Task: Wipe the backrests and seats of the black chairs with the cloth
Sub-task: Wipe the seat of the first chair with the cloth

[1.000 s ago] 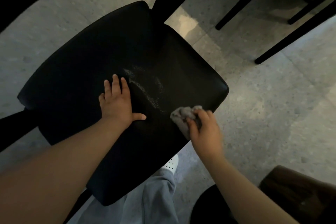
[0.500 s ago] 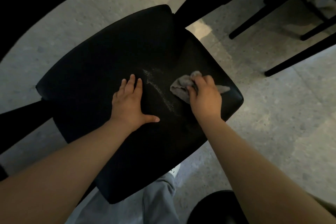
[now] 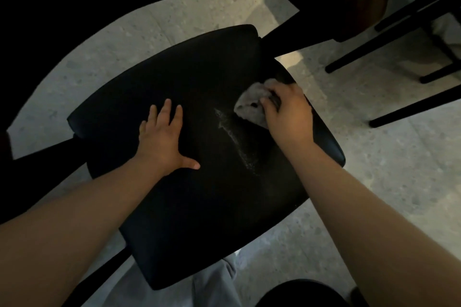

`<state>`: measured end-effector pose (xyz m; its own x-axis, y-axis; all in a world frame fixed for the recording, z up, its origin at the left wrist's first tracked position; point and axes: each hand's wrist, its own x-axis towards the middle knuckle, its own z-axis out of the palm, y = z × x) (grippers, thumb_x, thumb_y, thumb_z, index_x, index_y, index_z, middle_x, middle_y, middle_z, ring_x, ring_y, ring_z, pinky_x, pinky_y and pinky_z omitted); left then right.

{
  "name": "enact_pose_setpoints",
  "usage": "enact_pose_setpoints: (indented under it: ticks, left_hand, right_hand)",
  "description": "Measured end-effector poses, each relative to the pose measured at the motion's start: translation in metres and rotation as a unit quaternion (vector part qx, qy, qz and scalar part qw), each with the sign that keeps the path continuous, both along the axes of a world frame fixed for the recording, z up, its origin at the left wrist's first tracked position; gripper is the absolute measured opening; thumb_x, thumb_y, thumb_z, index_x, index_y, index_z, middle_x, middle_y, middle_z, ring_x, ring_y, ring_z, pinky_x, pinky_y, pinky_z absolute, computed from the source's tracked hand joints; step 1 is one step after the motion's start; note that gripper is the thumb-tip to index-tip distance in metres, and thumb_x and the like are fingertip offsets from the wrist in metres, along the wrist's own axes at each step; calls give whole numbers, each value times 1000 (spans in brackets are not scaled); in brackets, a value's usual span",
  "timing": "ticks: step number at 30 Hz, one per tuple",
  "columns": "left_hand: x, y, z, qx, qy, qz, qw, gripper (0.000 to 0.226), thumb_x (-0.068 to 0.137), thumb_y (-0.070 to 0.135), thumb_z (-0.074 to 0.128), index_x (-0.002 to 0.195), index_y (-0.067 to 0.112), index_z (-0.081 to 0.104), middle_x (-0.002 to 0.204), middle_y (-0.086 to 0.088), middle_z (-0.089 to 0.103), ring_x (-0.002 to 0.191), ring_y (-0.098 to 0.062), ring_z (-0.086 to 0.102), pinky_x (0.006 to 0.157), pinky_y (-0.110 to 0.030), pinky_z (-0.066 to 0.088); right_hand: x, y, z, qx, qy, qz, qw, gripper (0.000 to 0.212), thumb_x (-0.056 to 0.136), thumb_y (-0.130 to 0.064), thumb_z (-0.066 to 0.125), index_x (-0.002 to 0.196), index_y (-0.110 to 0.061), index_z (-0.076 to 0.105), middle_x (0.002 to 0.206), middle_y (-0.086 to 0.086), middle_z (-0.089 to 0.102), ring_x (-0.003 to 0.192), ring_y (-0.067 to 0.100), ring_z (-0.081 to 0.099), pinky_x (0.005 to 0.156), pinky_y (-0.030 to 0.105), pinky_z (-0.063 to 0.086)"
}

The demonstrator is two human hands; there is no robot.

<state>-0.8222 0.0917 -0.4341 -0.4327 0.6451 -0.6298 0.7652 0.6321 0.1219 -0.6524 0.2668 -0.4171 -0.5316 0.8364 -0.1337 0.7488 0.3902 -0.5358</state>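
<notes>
A black padded chair seat [image 3: 199, 207] fills the middle of the head view. My left hand [image 3: 166, 139] lies flat on it with fingers spread, near the seat's centre. My right hand [image 3: 287, 109] presses a crumpled grey cloth [image 3: 250, 102] onto the seat's far right part. A pale dusty streak [image 3: 237, 137] runs down the seat between the two hands. The chair's backrest is a dark curved band [image 3: 37, 32] at the upper left, mostly in shadow.
Black legs of another chair [image 3: 399, 40] cross the upper right over the speckled grey floor [image 3: 386, 169]. A dark post [image 3: 287, 32] rises beside the seat's far corner. My grey trouser leg [image 3: 214, 284] shows below the seat, and a dark round shape [image 3: 299, 294] sits at the bottom.
My right hand has slid the cloth from the seat's near right edge up toward its far right corner. My left hand stayed flat on the seat.
</notes>
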Motion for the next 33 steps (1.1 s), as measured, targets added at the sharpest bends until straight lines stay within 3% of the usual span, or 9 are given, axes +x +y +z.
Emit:
enact_pose_setpoints:
  ticks: [4, 8, 10, 17, 23, 28, 31, 33]
  left_hand:
    - [1, -1, -7, 8, 6, 0, 1000, 142, 57, 63, 82, 155, 20, -11, 161, -7, -21, 148, -35, -14, 120, -54, 7]
    - [0, -2, -14, 6, 10, -2, 1000, 142, 58, 65, 81, 154, 21, -13, 160, -7, -24, 147, -35, -17, 120, -55, 6]
    - [0, -3, -15, 6, 10, -4, 1000, 142, 58, 65, 81, 154, 21, -14, 159, -7, -25, 147, -35, -18, 119, -54, 4]
    - [0, -4, -15, 9, 7, -9, 1000, 140, 60, 65, 79, 154, 21, -15, 159, -7, -27, 147, -35, -19, 118, -54, 1]
    - [3, -1, -10, -6, 11, -8, 1000, 140, 62, 64, 79, 153, 20, -17, 158, -8, -29, 146, -36, -19, 119, -54, 2]
    - [3, -1, -11, -11, 10, -5, 1000, 140, 61, 65, 79, 153, 20, -18, 158, -8, -30, 146, -36, -20, 119, -54, 2]
    - [2, -3, -13, -2, 8, -3, 1000, 141, 60, 66, 79, 153, 21, -18, 158, -7, -30, 146, -34, -22, 119, -53, 0]
    - [1, -6, -16, 14, 4, 6, 1000, 142, 58, 67, 79, 153, 24, -17, 158, -4, -30, 146, -32, -23, 119, -52, -1]
  right_hand:
    - [-50, 21, -13, 8, -28, 36, 999, 31, 97, -28, 55, 126, -18, 60, 122, 10, 53, 101, 22, 57, 77, 23, 35]
    - [-87, 25, -24, -9, -64, 69, 996, 29, 99, -27, 53, 126, -18, 57, 126, 10, 50, 104, 25, 57, 91, 35, 44]
    - [-98, 25, -31, -5, -71, 72, 995, 28, 99, -26, 52, 125, -16, 57, 125, 11, 49, 104, 25, 57, 87, 32, 44]
    - [-48, -6, -37, -10, -120, 120, 985, 28, 100, -31, 48, 125, -19, 51, 119, 8, 50, 94, 22, 57, 85, 38, 47]
    - [41, -45, -2, -149, -149, 149, 966, 22, 95, -34, 56, 118, -33, 56, 110, -8, 49, 80, -2, 48, 72, 19, 39]
    - [-3, -28, 10, -42, -33, 111, 992, 29, 94, -26, 60, 123, -23, 60, 110, -3, 53, 80, 2, 50, 66, 8, 35]
    - [-65, -8, -5, 10, 4, 111, 994, 29, 95, -24, 59, 123, -16, 61, 114, 8, 54, 91, 19, 58, 73, 27, 49]
    - [-100, 0, -24, 20, -25, 121, 992, 29, 97, -25, 56, 123, -16, 60, 118, 10, 52, 97, 24, 59, 80, 35, 50]
